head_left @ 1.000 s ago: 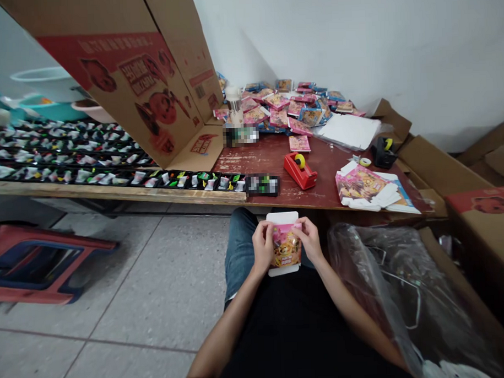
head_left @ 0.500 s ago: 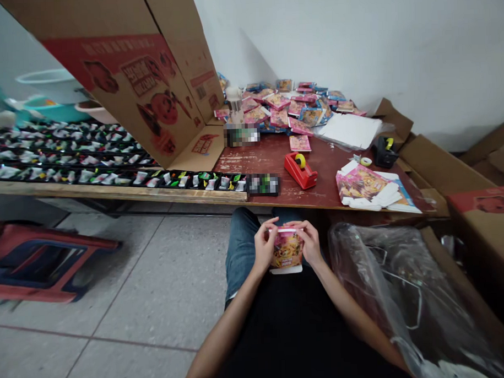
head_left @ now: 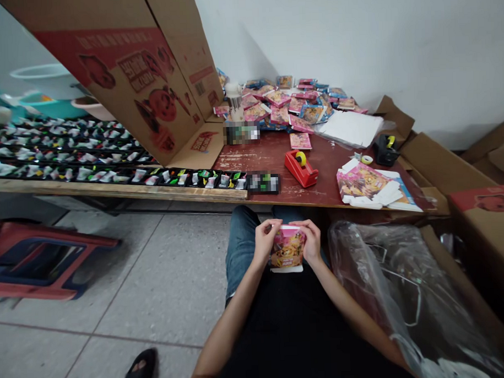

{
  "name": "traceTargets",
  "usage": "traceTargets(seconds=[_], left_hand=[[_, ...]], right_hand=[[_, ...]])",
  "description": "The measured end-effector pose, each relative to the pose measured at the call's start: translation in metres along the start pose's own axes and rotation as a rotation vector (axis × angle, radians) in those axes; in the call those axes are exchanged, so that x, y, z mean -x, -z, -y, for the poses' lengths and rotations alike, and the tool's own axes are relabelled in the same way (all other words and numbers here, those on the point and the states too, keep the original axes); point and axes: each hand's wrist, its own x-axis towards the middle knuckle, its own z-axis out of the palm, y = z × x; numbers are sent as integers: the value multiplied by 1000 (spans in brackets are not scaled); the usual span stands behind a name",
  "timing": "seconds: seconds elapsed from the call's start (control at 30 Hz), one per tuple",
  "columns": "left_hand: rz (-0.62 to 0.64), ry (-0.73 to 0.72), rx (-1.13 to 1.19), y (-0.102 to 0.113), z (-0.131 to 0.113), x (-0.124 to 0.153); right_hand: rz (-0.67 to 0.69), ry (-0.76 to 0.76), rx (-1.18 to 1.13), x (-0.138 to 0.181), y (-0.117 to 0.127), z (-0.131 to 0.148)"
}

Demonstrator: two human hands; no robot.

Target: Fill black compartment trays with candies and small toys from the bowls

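Observation:
My left hand and my right hand hold a small pink printed cardboard box above my lap, pinching its upper edge from both sides. A white flap sticks out at the box's lower end. My fingers hide part of the top edge. Both hands are close together over my jeans, below the front edge of a worn red-brown table. Nothing else touches either hand.
On the table are a red tape dispenser, a black tape dispenser, flat printed box blanks and a heap of pink boxes. A clear plastic bag sits in a carton to my right.
The white flap at the box's top is gone from view, tucked in by the half-second frame. The box now stands slightly more upright between my hands, and a black-sandalled foot appears at lower left.

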Motion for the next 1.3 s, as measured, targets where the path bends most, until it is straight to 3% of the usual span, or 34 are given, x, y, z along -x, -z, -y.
traceTargets(seconds=[0.23,0.37,0.53,0.63,0.73,0.8,0.87,0.97,1.1,1.3], left_hand=[[2,-147,-87,3,-4,8],[-26,-200,-177,3,-2,8],[50,-247,-227,4,3,7],[38,-226,-210,3,4,9],[41,-225,-190,1,3,10],[54,-229,-190,-1,3,11],[60,-232,-193,-2,3,10],[56,-229,-184,-2,2,10],[48,-225,-180,0,0,12],[15,-222,-178,0,0,10]], right_hand=[[87,80,29,-2,-1,-2],[48,79,71,-2,-2,-8],[27,109,271,-2,-1,0],[42,279,452,-38,4,25],[-107,505,630,-112,12,56],[-122,419,759,-164,16,71],[-41,139,799,-203,19,78],[72,-121,750,-229,23,73],[85,-184,595,-227,24,62],[-86,-84,281,-219,18,48]])
